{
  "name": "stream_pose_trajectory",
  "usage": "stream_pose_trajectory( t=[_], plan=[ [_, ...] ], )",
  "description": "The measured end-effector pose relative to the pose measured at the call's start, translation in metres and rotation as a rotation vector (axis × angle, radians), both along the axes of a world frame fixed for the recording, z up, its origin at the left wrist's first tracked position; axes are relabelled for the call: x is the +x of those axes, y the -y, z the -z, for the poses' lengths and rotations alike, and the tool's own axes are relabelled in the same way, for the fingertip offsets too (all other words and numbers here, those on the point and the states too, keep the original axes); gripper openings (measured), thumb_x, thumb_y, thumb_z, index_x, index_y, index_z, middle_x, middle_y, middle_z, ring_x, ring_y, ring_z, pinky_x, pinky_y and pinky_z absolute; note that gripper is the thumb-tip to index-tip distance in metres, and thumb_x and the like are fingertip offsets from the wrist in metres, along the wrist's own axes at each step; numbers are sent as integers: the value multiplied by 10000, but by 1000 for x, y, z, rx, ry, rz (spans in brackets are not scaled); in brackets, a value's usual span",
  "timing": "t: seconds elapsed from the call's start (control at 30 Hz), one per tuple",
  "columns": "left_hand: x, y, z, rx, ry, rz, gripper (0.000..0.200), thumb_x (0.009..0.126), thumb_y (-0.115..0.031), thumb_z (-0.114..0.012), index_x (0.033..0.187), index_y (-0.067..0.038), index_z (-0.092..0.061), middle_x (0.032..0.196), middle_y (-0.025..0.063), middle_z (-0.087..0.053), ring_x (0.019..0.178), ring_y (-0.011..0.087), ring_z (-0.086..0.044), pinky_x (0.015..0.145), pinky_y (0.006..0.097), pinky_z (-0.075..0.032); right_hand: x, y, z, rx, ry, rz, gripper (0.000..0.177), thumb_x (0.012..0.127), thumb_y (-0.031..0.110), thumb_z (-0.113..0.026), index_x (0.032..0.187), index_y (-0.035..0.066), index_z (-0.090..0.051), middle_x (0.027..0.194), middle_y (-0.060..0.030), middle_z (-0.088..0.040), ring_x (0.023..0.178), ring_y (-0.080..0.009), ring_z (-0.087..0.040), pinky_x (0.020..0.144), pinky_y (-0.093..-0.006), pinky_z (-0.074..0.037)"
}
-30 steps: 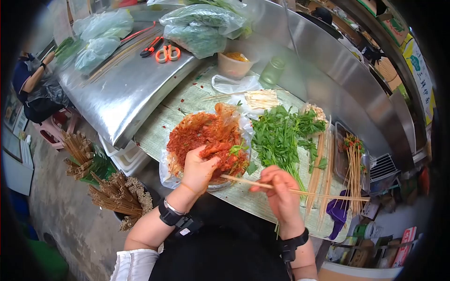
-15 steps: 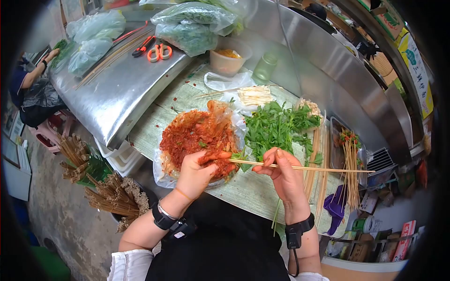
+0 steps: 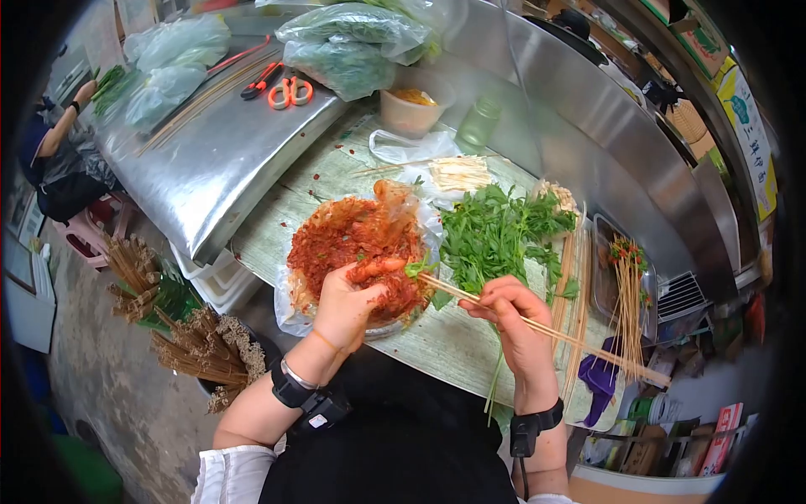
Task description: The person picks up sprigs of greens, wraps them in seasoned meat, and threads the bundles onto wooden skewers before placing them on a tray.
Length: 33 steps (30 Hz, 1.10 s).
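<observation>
Around you, a concrete floor (image 3: 92,357) runs off to the left, where a seated person (image 3: 59,134) reaches toward greens at the far end of a steel ledge (image 3: 210,139). In front of you is a pale desk (image 3: 457,354), with a plastic-lined bowl (image 3: 431,228) of red, sauce-coated food (image 3: 332,239) near its front edge.

Your left hand (image 3: 342,309) is over the bowl's near right side, its fingers bent and smeared with red sauce. They hold some of the coated food, with a small green sprig (image 3: 416,268) at the fingertips. Your right hand (image 3: 520,332) is to the right of the bowl, pinching thin wooden skewers (image 3: 579,342) between thumb and curled fingers. The skewers slant across from the sprig, between your two hands, and out past your right hand toward the lower right. Whether their tips go into the food, you cannot tell from here.

Just beyond your right hand lies a heap of leafy greens (image 3: 495,231), with white strips (image 3: 460,173) behind it and loose sticks (image 3: 578,281) to its right. Farther right, filled skewers (image 3: 626,286) lean over a metal tray (image 3: 595,252), near a purple cloth (image 3: 598,385). Orange-handled scissors (image 3: 290,94) rest on the ledge.
</observation>
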<state>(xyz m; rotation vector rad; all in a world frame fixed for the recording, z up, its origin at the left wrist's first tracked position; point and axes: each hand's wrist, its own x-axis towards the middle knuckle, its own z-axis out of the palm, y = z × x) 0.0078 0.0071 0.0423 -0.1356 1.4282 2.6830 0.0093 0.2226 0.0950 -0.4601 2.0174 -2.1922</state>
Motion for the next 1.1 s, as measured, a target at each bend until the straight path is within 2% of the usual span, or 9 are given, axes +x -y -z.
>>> stream_pose_trajectory(
  t=[0.13,0.33,0.5,0.67,0.73,0.87,0.93,1.07,1.1],
  plan=[
    [1,0,-1,221,44,11,340,797,40,-524,1133,86,-500,1022,171,-598,920,264,-610,823,359,-513,7,-5,20,-128,21,38,229,888,192,-540,870,-31,-589,931,-100,-501,864,-265,-614,792,-366,-526],
    [6,-5,0,346,34,37,365,836,-86,-591,1145,79,-485,1052,175,-586,958,279,-596,840,380,-509,7,-3,31,-170,16,19,254,891,190,-539,867,-57,-597,954,-103,-502,903,-258,-605,806,-346,-513],
    [6,-6,6,423,92,59,320,840,-40,-558,1136,66,-499,1082,177,-565,1007,330,-574,883,422,-483,9,5,35,-242,56,32,241,895,209,-531,861,-22,-589,937,-99,-506,867,-258,-618,750,-337,-545],
    [8,-10,8,498,84,86,333,834,-57,-575,1135,64,-499,1078,176,-569,1003,324,-576,891,424,-476,11,12,57,-606,340,34,234,921,200,-482,900,-20,-557,973,-103,-531,893,-258,-625,709,-307,-555],
    [8,-13,6,493,55,45,338,827,-43,-577,1137,65,-499,1084,178,-571,1009,309,-575,892,410,-472,13,18,61,-645,369,34,222,930,188,-464,911,-16,-548,989,-109,-537,905,-258,-623,709,-306,-554],
    [8,-19,6,382,21,-35,339,808,23,-554,1139,70,-499,1087,174,-576,1002,273,-581,889,369,-473,18,29,52,-586,291,138,225,938,179,-445,905,-20,-545,989,-106,-529,913,-253,-618,713,-301,-544],
    [7,-21,8,246,-7,-162,351,789,90,-511,1139,76,-503,1089,161,-582,981,235,-589,878,331,-475,19,30,45,-336,82,202,224,935,173,-451,901,-25,-550,995,-101,-519,913,-248,-615,727,-298,-538],
    [7,-23,11,127,-90,-219,336,811,44,-555,1144,63,-506,1093,131,-584,986,228,-587,866,345,-485,19,31,32,-114,-84,239,200,923,126,-464,867,-32,-572,992,-106,-540,825,-202,-598,734,-285,-517],
    [9,-23,6,101,-94,-218,325,808,76,-511,1133,69,-515,1079,133,-591,980,218,-590,862,333,-486,19,29,27,99,-246,223,202,921,134,-463,876,-35,-565,928,-104,-541,794,-205,-609,698,-284,-509]
  ],
)
